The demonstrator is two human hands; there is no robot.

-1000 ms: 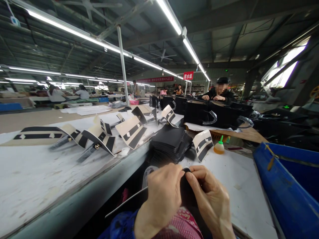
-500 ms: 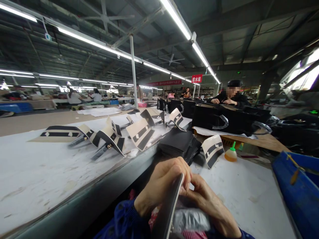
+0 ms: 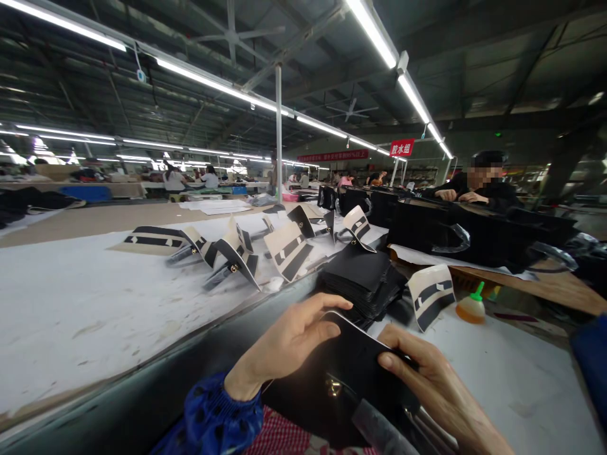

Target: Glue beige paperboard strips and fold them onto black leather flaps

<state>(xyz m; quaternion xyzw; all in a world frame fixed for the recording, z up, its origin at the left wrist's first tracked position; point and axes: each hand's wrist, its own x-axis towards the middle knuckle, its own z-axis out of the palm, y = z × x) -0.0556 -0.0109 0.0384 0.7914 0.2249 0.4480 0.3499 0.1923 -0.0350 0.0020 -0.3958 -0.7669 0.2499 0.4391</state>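
Note:
A black leather flap (image 3: 353, 370) with a small brass clasp lies across my lap at the bottom centre. My left hand (image 3: 289, 344) grips its upper left edge, fingers curled over the top. My right hand (image 3: 427, 373) pinches its right edge with thumb and fingers. Just beyond the flap sits a stack of black leather pieces (image 3: 363, 281) on the white table (image 3: 497, 379). A cream and black striped flap (image 3: 431, 294) stands beside the stack.
Several cream and black flaps (image 3: 237, 249) with clasps lie on the long white belt (image 3: 95, 309) to my left. An orange glue bottle with a green tip (image 3: 470, 306) stands at right. Black bags (image 3: 441, 230) line the bench ahead, where another person works.
The black flap has turned from edge-on to flat and facing me. My hands have spread apart to its two sides. The view has swung to the left.

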